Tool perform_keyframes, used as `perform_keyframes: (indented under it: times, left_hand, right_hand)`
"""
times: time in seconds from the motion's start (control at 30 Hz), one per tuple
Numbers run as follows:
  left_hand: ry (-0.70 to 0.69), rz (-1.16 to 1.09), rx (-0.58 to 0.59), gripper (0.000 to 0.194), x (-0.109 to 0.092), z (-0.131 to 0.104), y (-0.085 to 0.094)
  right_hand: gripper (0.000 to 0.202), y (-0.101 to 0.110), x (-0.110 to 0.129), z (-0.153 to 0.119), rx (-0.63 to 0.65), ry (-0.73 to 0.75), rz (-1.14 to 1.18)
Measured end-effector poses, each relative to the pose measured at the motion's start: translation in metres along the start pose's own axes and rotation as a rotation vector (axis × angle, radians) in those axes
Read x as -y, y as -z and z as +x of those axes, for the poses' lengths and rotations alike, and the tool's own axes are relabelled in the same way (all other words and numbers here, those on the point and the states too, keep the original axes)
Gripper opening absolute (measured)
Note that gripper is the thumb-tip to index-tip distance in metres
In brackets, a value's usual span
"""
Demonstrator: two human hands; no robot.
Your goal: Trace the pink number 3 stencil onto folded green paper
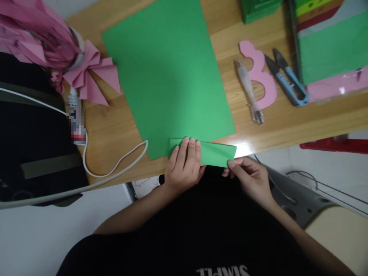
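A narrow folded strip of green paper [217, 152] lies across the near edge of the table, over the lower edge of a large green sheet [172, 76]. Four fingers of my left hand [184, 165] press side by side over the strip's left part, and the thumb is mostly hidden below. At the strip's lower right corner, my right hand [253, 178] pinches the paper between thumb and fingers. The strip looks layered along its upper edge.
Right of the sheet lie a pen [247, 86], a pink paper cutout [266, 82] and blue thread snips [290, 82]. Leftward are a pink paper bow [89, 74], a glue tube [76, 119] and a white cable [115, 168]. A clear packet [333, 50] holds coloured paper.
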State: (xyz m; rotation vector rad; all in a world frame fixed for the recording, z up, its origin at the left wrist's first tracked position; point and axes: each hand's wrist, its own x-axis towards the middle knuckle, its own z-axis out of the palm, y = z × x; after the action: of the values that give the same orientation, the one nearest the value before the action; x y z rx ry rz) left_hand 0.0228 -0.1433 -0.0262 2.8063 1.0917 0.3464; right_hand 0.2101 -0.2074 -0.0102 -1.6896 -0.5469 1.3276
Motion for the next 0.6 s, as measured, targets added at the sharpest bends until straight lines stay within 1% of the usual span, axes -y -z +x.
perform_keyframes:
  times: [0.1,0.13,0.2,0.3,0.37,0.53,0.6]
  left_hand:
    - [-0.005,0.189,-0.182,0.062,-0.008,0.005,-0.007]
    - [-0.006,0.235,-0.226,0.061,-0.011,0.007,-0.009]
    - [0.009,0.254,-0.266,0.058,-0.015,0.01,-0.012]
    - [0.058,0.22,-0.273,0.052,-0.021,0.011,-0.017]
    - [0.1,0.207,-0.266,0.052,-0.027,0.011,-0.019]
    - [0.21,0.148,-0.219,0.068,-0.041,0.014,-0.022]
    - [0.224,0.158,-0.195,0.073,-0.046,0.016,-0.022]
  right_hand:
    - [0.025,0.0,-0.003,0.0,-0.002,-0.003,-0.013]
    - [0.024,0.0,-0.003,0.0,-0.004,-0.006,-0.014]
    - [0.023,0.001,-0.004,0.0,-0.005,-0.015,-0.017]
    - [0.023,0.001,-0.002,0.001,0.001,-0.026,-0.023]
    - [0.022,0.001,0.0,0.001,0.007,-0.03,-0.029]
    - [0.02,0.0,0.001,0.002,0.02,-0.02,-0.028]
    - [0.02,0.0,-0.001,0.002,0.025,-0.012,-0.019]
